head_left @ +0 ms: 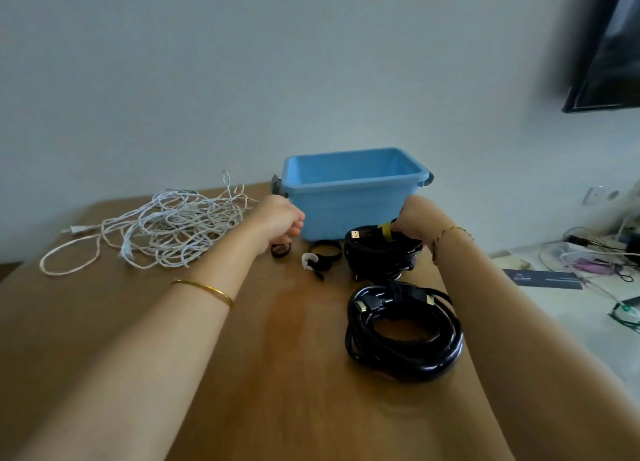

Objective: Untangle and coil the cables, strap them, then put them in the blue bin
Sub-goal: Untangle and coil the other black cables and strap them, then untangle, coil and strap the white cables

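Right hand [412, 218] is closed over the top of the far black coil [381, 252], fingers curled at its yellow strap [386, 232], right up against the front wall of the blue bin [346, 207]. Left hand [282, 220] is curled too, fingertips down over a small black strap loop [280, 251] on the tabletop [277, 356]. View's soft there, so can't tell if it pinches the loop or only hovers.

Just beside that lie another black loop [325, 249] and a white strap [307, 261], both loose. Nearer the person, a second black coil [403, 332] lies flat w/ a dark band across its top. Well apart on the left, the white cable [173, 228] is a loose tangle, plug end trailing out.

Step in hand, prob.: finishing the strap on the far coil, or getting set to lift it. No cable shows inside the bin, so the binning isn't begun. Next move needs the yellow strap closed snug, then a lift up & over the rim w/o loops springing out; the near coil can follow. The white tangle is the big job left, i.e. untangle, coil, then use one of the spare straps.
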A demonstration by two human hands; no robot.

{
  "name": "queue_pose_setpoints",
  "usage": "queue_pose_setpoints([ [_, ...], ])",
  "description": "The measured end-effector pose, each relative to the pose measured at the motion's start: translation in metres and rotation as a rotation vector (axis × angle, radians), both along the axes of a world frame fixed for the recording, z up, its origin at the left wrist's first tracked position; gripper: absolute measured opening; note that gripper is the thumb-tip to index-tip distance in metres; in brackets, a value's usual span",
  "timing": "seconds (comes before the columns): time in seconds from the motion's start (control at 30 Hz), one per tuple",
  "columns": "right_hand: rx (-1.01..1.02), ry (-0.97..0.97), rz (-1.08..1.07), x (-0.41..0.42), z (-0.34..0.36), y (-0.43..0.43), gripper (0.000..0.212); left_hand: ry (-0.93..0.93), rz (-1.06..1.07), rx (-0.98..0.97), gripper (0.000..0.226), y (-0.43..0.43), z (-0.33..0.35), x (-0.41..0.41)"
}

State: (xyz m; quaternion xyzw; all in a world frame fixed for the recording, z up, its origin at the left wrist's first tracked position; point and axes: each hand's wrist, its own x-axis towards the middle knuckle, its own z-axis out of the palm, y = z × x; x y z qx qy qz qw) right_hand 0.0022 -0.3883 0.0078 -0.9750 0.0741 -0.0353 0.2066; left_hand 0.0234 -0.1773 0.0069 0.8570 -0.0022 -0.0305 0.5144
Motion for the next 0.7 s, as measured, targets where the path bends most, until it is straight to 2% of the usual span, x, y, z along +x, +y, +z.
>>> queue_pose_setpoints([
  [0.1, -0.093, 0.019, -0.017, 0.012, -0.006, -0.001, 0.006, -0.098, 0.094, 0.180, 0.023, 0.025, -0.013, 0.008],
  [0.23, -0.215, 0.027, -0.068, 0.008, 0.013, 0.014, 0.009, -0.193, 0.289, 0.531, 0.019, 0.063, -0.027, 0.022],
  [0.3, -0.303, 0.006, -0.018, 0.001, 0.029, 0.033, 0.022, -0.170, 0.269, 0.737, 0.026, 0.076, -0.031, 0.022],
  [0.37, -0.322, 0.027, 0.133, -0.002, 0.043, 0.064, 0.026, -0.084, 0.159, 0.883, 0.040, 0.088, -0.035, 0.020],
  [0.47, -0.186, 0.114, 0.338, -0.001, 0.045, 0.108, 0.014, 0.005, 0.042, 0.926, 0.061, 0.102, -0.044, 0.016],
  [0.53, -0.064, 0.156, 0.424, 0.002, 0.037, 0.133, 0.022, -0.027, 0.043, 0.980, 0.064, 0.112, -0.047, 0.015],
  [0.6, -0.079, 0.200, 0.499, 0.011, 0.019, 0.159, 0.029, -0.059, 0.045, 1.050, 0.063, 0.121, -0.048, 0.014],
  [0.7, -0.193, 0.153, 0.525, 0.023, -0.014, 0.187, 0.032, -0.043, 0.061, 1.097, 0.065, 0.133, -0.048, 0.011],
])
